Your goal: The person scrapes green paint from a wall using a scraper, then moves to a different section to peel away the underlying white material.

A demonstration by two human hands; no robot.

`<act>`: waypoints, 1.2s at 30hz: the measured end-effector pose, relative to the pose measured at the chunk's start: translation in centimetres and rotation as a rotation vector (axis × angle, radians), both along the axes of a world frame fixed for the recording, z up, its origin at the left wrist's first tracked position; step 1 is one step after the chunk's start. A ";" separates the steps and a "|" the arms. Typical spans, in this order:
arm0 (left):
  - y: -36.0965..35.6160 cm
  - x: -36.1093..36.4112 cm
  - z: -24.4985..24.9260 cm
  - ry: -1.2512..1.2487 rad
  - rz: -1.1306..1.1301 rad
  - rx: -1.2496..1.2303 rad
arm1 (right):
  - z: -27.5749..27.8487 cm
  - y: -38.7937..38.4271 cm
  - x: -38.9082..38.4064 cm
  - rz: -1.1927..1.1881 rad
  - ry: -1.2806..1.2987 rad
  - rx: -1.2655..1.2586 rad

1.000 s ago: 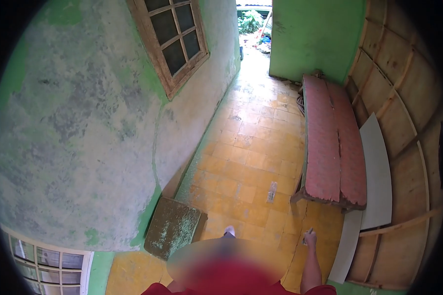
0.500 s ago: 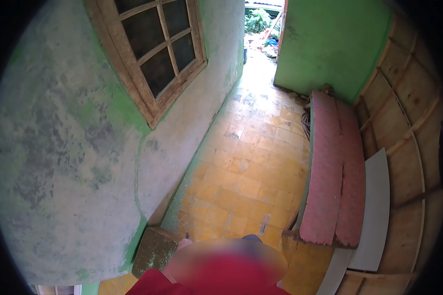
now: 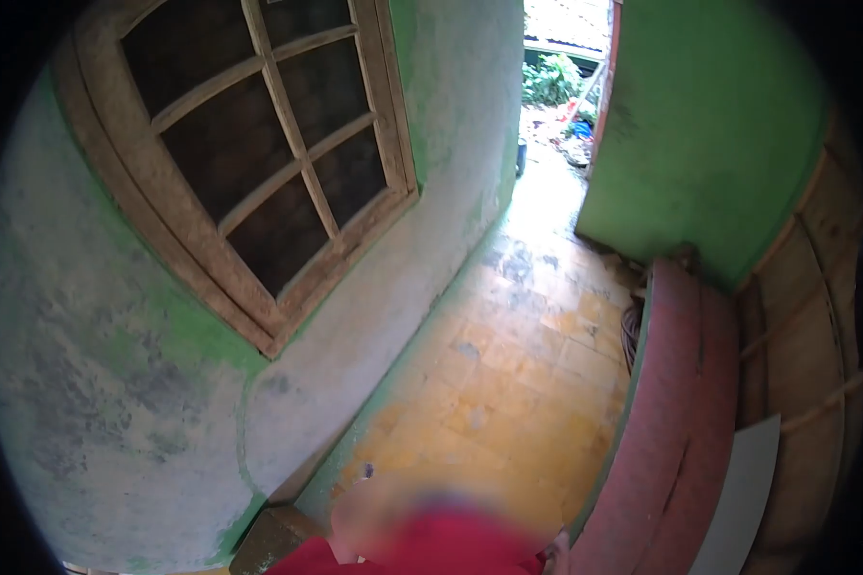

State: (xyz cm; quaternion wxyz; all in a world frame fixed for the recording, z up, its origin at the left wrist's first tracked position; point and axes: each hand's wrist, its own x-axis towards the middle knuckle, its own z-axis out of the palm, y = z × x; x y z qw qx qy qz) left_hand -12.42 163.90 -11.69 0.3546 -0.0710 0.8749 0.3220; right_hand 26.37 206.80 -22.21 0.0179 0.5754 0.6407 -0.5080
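Hands: both out of frame, grip can't tell, nothing seen held | bench [image 3: 666, 422]: nearest item, untouched, no work begun on it | board [image 3: 743, 498] behind bench | window [image 3: 259, 163] opp. bench

Right hand [image 3: 558, 548] barely peeks at bottom edge, grip unreadable.

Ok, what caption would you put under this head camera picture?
A narrow passage with yellow floor tiles, a wooden window left, a red bench right, open doorway ahead.
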 end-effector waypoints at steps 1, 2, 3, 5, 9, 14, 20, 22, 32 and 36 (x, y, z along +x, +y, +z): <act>1.0 -1.6 1.5 0.006 0.016 -0.003 | 4.8 3.6 -6.2 -0.121 0.133 -0.233; 2.3 -3.0 2.5 0.049 0.075 -0.008 | 7.8 7.7 -11.5 -0.034 0.163 -0.199; 4.0 -4.3 3.4 0.090 0.134 -0.011 | 10.4 11.6 -16.4 0.225 0.334 -0.024; 7.7 -7.7 5.5 0.111 0.148 0.020 | 17.9 17.3 -27.7 0.322 0.328 0.195; 17.7 -17.8 8.5 0.156 0.173 0.311 | 24.9 25.0 -44.9 0.218 0.465 0.192; 36.1 -31.0 17.4 0.221 -0.088 0.571 | 30.8 24.3 -58.5 0.274 0.805 0.066; 52.7 -39.0 27.1 0.069 -0.369 0.994 | 40.2 22.9 -67.7 0.559 0.631 0.163; 56.0 -40.6 27.2 0.009 -0.297 0.940 | 39.4 24.1 -71.2 0.634 0.844 0.293; 59.4 -51.8 28.3 0.315 0.863 1.380 | 41.2 33.9 -87.9 1.234 0.729 -0.207; 62.4 -53.7 33.4 0.400 0.851 1.478 | 41.7 36.0 -93.9 1.428 0.631 -0.627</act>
